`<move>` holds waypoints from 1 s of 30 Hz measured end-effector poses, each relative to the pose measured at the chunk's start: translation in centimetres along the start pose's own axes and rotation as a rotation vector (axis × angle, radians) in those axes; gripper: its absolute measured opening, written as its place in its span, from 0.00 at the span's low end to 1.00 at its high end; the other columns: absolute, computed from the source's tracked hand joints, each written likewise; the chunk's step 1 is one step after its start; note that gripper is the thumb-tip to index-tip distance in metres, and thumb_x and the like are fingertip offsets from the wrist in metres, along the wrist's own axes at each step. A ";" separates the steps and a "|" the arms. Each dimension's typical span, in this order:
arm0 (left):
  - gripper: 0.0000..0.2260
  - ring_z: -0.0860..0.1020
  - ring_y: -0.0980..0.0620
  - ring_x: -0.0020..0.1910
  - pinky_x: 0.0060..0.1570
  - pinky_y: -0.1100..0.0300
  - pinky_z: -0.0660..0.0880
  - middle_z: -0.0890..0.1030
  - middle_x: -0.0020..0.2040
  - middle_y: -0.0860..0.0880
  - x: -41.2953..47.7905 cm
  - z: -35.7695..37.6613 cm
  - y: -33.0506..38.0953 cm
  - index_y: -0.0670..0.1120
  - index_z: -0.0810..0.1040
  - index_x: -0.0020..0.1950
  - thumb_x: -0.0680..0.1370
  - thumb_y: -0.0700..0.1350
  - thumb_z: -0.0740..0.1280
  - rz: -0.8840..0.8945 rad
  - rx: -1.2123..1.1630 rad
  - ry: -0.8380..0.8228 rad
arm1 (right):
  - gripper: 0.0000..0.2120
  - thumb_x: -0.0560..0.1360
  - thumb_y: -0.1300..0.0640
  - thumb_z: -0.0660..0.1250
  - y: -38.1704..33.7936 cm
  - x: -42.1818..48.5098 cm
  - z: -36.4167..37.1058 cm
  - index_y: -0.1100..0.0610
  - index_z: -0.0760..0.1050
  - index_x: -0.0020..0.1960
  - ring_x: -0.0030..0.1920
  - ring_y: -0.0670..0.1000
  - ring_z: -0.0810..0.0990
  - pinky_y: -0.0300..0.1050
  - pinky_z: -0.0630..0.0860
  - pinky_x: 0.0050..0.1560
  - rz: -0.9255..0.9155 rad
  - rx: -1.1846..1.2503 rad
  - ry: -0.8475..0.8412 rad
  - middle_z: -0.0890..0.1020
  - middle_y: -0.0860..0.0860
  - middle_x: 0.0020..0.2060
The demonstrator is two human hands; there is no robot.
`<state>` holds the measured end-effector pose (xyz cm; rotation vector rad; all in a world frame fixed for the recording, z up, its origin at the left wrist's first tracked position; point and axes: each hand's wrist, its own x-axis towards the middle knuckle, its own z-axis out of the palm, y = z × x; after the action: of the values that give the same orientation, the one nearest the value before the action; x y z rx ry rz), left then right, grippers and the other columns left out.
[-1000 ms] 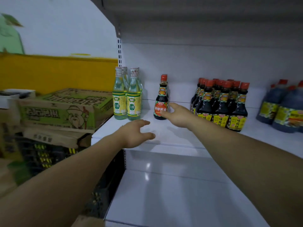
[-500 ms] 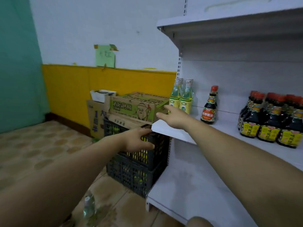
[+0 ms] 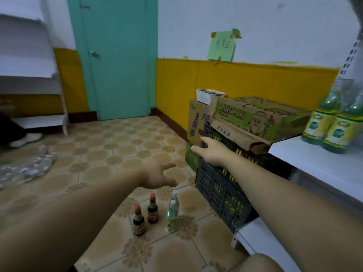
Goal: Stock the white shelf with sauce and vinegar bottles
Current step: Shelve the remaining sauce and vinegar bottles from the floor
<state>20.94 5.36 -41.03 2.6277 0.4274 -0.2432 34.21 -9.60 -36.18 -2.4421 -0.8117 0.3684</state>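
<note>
Two dark sauce bottles with red caps [image 3: 139, 221] [image 3: 152, 210] stand on the tiled floor, and two pale green vinegar bottles [image 3: 172, 215] stand just right of them. My left hand [image 3: 158, 175] hovers open above these bottles, fingers spread, holding nothing. My right hand [image 3: 211, 152] reaches out flat and open in front of the black crate [image 3: 222, 195]. The white shelf [image 3: 314, 163] runs along the right edge, with green vinegar bottles [image 3: 332, 126] standing on its left end.
Cardboard boxes [image 3: 255, 120] lie stacked on the black crate beside the shelf. A teal door [image 3: 117, 55] and yellow wall panel are behind. Crumpled clear plastic [image 3: 25, 167] lies on the floor at left, near a person's shoe [image 3: 25, 139]. Another white shelf [image 3: 29, 79] stands far left.
My view has swung left and down, away from the shelf to the floor. Both hands have left the shelf edge; the left now hangs over the floor bottles.
</note>
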 end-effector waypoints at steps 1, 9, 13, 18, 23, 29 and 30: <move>0.34 0.58 0.48 0.75 0.71 0.53 0.58 0.57 0.78 0.49 0.1 0.5 -1.6 0.55 0.55 0.77 0.75 0.58 0.66 -0.035 -0.023 -0.008 | 0.36 0.78 0.37 0.60 -0.4 1.2 1.8 0.49 0.53 0.79 0.75 0.57 0.62 0.52 0.66 0.68 -0.011 0.001 -0.026 0.58 0.50 0.78; 0.34 0.57 0.48 0.76 0.72 0.53 0.57 0.56 0.78 0.49 2.1 6.9 -14.7 0.54 0.54 0.78 0.76 0.57 0.65 -0.327 -0.196 -0.093 | 0.36 0.78 0.38 0.61 -0.1 9.0 15.5 0.50 0.52 0.79 0.74 0.57 0.63 0.50 0.65 0.69 -0.020 0.002 -0.309 0.59 0.52 0.77; 0.35 0.57 0.48 0.76 0.72 0.53 0.58 0.55 0.78 0.49 5.0 10.2 -19.4 0.54 0.53 0.78 0.76 0.59 0.66 -0.412 -0.261 -0.151 | 0.36 0.77 0.38 0.62 1.2 12.9 21.0 0.51 0.54 0.79 0.75 0.56 0.62 0.50 0.64 0.70 0.022 0.019 -0.410 0.60 0.52 0.77; 0.36 0.58 0.47 0.75 0.71 0.53 0.59 0.56 0.78 0.48 10.0 14.2 -24.8 0.52 0.54 0.78 0.75 0.58 0.66 -0.470 -0.335 -0.210 | 0.31 0.79 0.42 0.61 2.7 18.0 27.7 0.55 0.59 0.76 0.71 0.58 0.67 0.49 0.67 0.66 0.037 -0.005 -0.500 0.66 0.56 0.73; 0.36 0.59 0.46 0.75 0.70 0.53 0.59 0.57 0.78 0.46 15.0 18.3 -29.6 0.51 0.54 0.78 0.75 0.57 0.67 -0.511 -0.377 -0.252 | 0.33 0.78 0.39 0.59 4.2 23.0 35.1 0.55 0.58 0.77 0.71 0.57 0.67 0.48 0.66 0.67 0.045 -0.015 -0.600 0.65 0.55 0.75; 0.38 0.57 0.46 0.75 0.71 0.53 0.59 0.55 0.78 0.46 20.7 23.3 -34.7 0.51 0.51 0.79 0.75 0.56 0.67 -0.559 -0.441 -0.260 | 0.33 0.79 0.39 0.59 6.3 28.0 43.3 0.57 0.59 0.76 0.67 0.59 0.71 0.53 0.70 0.65 0.077 -0.031 -0.665 0.68 0.57 0.71; 0.39 0.57 0.46 0.76 0.71 0.53 0.59 0.55 0.78 0.46 21.5 24.2 -35.4 0.51 0.50 0.79 0.75 0.56 0.68 -0.570 -0.459 -0.256 | 0.33 0.78 0.40 0.61 6.7 28.5 44.5 0.57 0.59 0.75 0.66 0.59 0.71 0.52 0.70 0.65 0.077 -0.029 -0.674 0.68 0.57 0.71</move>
<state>26.80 29.35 -82.12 1.9493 1.0019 -0.5776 41.52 21.40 -78.96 -2.3859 -0.9844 1.2566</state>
